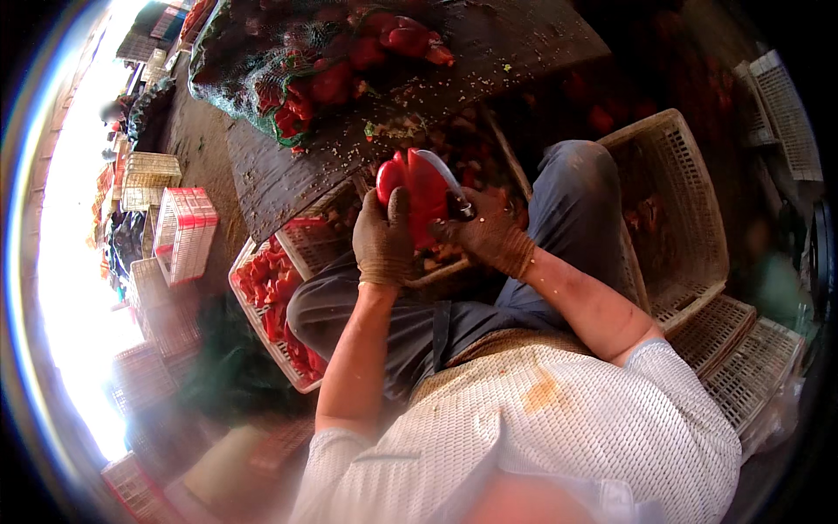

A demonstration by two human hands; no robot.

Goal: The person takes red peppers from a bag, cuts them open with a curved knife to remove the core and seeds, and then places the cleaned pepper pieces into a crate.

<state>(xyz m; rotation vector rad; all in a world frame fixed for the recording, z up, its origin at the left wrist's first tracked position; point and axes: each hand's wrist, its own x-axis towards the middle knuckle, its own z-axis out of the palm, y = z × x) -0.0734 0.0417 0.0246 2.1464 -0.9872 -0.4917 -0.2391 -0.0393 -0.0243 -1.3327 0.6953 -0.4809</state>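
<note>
Holding the pepper: the left hand, in a brown fabric glove, is closed around the left and lower side of a glossy, bright red, lobed bell pepper.
Pepper's place: raised in front of the person, between the two hands and above a pale-rimmed container of scraps between the knees.
Pepper's direction: its long axis runs away from the body, nearly upright in view; the rounded, lobed end points away, the other end back toward the lap.
Knife hand: the right hand, also brown-gloved, is closed around the dark handle of a pale, curved-bladed knife.
Blade: it slants up and left along the pepper's right edge, its tip near the lobed end; whether it cuts in, I cannot tell.
Beyond the hands: a dark, crumb-strewn work surface bears a green mesh bag of red peppers.
Left of the knees: a white plastic crate holds red pepper pieces.
Right of the knees: a tall, dirty cream slatted crate stands tilted.
</note>
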